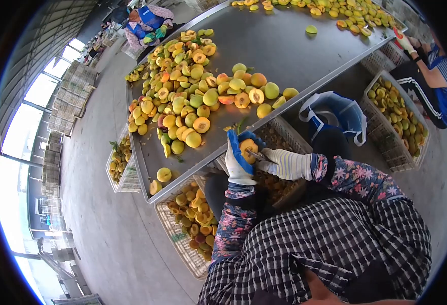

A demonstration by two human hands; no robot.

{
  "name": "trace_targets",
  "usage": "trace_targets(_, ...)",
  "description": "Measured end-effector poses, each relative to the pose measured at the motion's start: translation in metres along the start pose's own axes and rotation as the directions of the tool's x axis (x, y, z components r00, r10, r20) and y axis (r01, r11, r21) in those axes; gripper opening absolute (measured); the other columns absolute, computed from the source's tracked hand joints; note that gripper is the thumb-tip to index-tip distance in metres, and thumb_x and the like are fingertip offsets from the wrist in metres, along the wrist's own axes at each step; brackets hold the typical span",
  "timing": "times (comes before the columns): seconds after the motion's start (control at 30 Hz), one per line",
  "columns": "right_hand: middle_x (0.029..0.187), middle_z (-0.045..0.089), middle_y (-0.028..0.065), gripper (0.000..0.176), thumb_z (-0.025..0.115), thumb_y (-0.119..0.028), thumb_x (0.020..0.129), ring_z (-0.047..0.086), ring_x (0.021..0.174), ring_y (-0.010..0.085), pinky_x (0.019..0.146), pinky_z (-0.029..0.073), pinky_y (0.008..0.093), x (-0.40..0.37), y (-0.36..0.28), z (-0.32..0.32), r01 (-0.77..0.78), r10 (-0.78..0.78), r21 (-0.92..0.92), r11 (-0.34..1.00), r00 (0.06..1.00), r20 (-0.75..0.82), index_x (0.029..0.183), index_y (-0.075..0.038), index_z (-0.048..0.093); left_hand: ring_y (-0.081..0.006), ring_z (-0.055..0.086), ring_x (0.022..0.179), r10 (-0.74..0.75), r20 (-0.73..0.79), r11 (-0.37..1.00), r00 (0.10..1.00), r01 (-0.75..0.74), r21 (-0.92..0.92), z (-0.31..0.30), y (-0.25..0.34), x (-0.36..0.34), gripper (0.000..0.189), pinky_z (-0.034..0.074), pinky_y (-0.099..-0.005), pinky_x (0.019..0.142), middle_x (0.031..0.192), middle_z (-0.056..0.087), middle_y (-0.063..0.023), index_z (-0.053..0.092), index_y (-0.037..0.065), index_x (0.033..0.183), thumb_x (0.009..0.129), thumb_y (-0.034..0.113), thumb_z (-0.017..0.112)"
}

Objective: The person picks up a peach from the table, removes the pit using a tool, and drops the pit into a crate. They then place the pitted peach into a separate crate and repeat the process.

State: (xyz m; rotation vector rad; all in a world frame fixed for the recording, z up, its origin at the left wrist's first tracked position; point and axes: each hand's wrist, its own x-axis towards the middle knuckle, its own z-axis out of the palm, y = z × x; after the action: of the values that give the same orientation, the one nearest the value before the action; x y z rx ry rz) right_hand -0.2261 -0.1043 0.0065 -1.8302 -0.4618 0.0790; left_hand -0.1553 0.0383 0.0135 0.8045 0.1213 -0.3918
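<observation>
My left hand, in a white glove with blue coating, is wrapped round a halved peach with its cut face turned up. My right hand, in a striped knit glove, grips a thin metal tool whose tip meets the peach's cut face near the pit. The tool's exact kind is hard to make out. Both hands are just off the near edge of a metal table, above a crate of dark pits or scraps. A heap of peaches, many halved, lies on the table beyond them.
A crate of peach halves stands at my left, another crate at the right. A blue and white bag sits between. Two co-workers are at the table: one person far left, another person's gloved hand right. Stacked crates line the left.
</observation>
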Motion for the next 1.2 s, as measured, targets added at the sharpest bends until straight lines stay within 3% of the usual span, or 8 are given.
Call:
trace_targets(0.17, 0.096, 0.064, 0.0203, 0.027, 0.054, -0.024, 0.095, 0.064, 0.089, 0.0321, 0.077, 0.049, 0.0387, 0.001, -0.036, -0.017, -0.274, 0.386, -0.569, 0.775, 0.919, 0.083, 0.11, 0.0, 0.052, -0.0268, 0.064, 0.079, -0.199, 0.062, 0.977, 0.978, 0.193, 0.087, -0.017, 0.0, 0.015, 0.044, 0.057, -0.0415, 0.073, 0.089, 0.063, -0.0127, 0.058, 0.0, 0.107, 0.099, 0.043, 0.05)
trace_targets(0.3, 0.084, 0.065, 0.0223, 0.035, 0.058, -0.024, 0.091, 0.064, 0.081, 0.0395, 0.068, 0.051, 0.0444, 0.005, 0.049, 0.023, -0.122, 0.169, 0.39, 0.913, 0.982, -0.088, 0.113, 0.002, 0.05, -0.0261, 0.064, 0.075, -0.057, -0.071, 0.997, 0.996, 0.06, 0.04, -0.004, -0.009, 0.01, 0.044, 0.056, -0.0392, 0.071, 0.085, 0.064, -0.0118, 0.06, -0.001, 0.099, 0.098, 0.043, 0.053)
trace_targets(0.4, 0.087, 0.064, 0.0222, 0.035, 0.059, -0.024, 0.091, 0.064, 0.083, 0.0385, 0.07, 0.051, 0.0425, 0.0, 0.058, 0.012, 0.054, -0.056, -0.286, 0.957, 0.998, 0.003, 0.114, 0.002, 0.05, -0.0251, 0.064, 0.073, -0.079, -0.118, 0.996, 0.99, 0.085, 0.041, 0.008, -0.007, 0.001, 0.044, 0.056, -0.0374, 0.069, 0.082, 0.064, -0.0108, 0.061, 0.0, 0.094, 0.097, 0.044, 0.055)
trace_targets(0.47, 0.094, 0.064, 0.0229, 0.034, 0.059, -0.024, 0.092, 0.063, 0.089, 0.0381, 0.076, 0.05, 0.0403, 0.0, -0.02, -0.028, -0.192, 0.365, -0.611, 0.768, 0.915, 0.171, 0.114, 0.0, 0.051, -0.0255, 0.064, 0.073, -0.116, -0.044, 0.986, 0.992, 0.121, 0.118, -0.006, -0.009, 0.008, 0.043, 0.056, -0.0374, 0.068, 0.082, 0.063, -0.0104, 0.06, 0.001, 0.094, 0.097, 0.043, 0.055)
trace_targets(0.6, 0.106, 0.062, 0.0209, 0.028, 0.056, -0.021, 0.092, 0.061, 0.099, 0.0339, 0.09, 0.046, 0.0398, 0.002, 0.006, -0.014, -0.234, 0.309, -0.235, 0.943, 0.878, 0.365, 0.112, -0.002, 0.052, -0.0273, 0.063, 0.072, -0.13, -0.071, 0.987, 0.989, 0.136, 0.087, 0.002, -0.005, 0.006, 0.041, 0.055, -0.0397, 0.068, 0.08, 0.063, -0.0119, 0.061, 0.001, 0.092, 0.097, 0.042, 0.054)
trace_targets(0.63, 0.109, 0.061, 0.0196, 0.021, 0.048, -0.017, 0.097, 0.058, 0.105, 0.03, 0.095, 0.043, 0.0372, -0.004, 0.011, -0.013, 0.268, 0.03, -0.648, 0.713, 0.911, 0.41, 0.112, -0.003, 0.054, -0.028, 0.063, 0.072, -0.137, -0.088, 0.988, 0.987, 0.143, 0.062, 0.004, -0.004, 0.003, 0.041, 0.055, -0.0405, 0.068, 0.079, 0.063, -0.0129, 0.061, 0.001, 0.091, 0.097, 0.041, 0.054)
trace_targets(0.9, 0.09, 0.063, 0.0084, 0.03, 0.056, -0.032, 0.095, 0.062, 0.078, 0.023, 0.07, 0.049, 0.0338, 0.0, 0.028, -0.003, -0.176, 0.167, 0.06, 0.983, 0.978, 0.129, 0.113, -0.008, 0.053, -0.0284, 0.063, 0.07, -0.068, -0.11, 0.996, 0.992, 0.074, 0.046, 0.0, -0.012, 0.009, 0.041, 0.056, -0.0406, 0.067, 0.08, 0.063, -0.0133, 0.061, 0.002, 0.091, 0.095, 0.042, 0.057)
trace_targets(1.2, 0.069, 0.052, 0.0006, 0.035, 0.052, -0.044, 0.097, 0.054, 0.052, 0.0146, 0.048, 0.046, 0.0307, -0.007, -0.029, -0.024, -0.6, 0.475, 0.471, 0.646, 0.8, 0.366, 0.105, -0.009, 0.053, -0.0302, 0.064, 0.071, -0.118, -0.009, 0.992, 0.993, 0.117, -0.045, 0.009, -0.008, 0.008, 0.037, 0.056, -0.0451, 0.068, 0.08, 0.062, -0.0123, 0.059, 0.003, 0.091, 0.095, 0.04, 0.057)
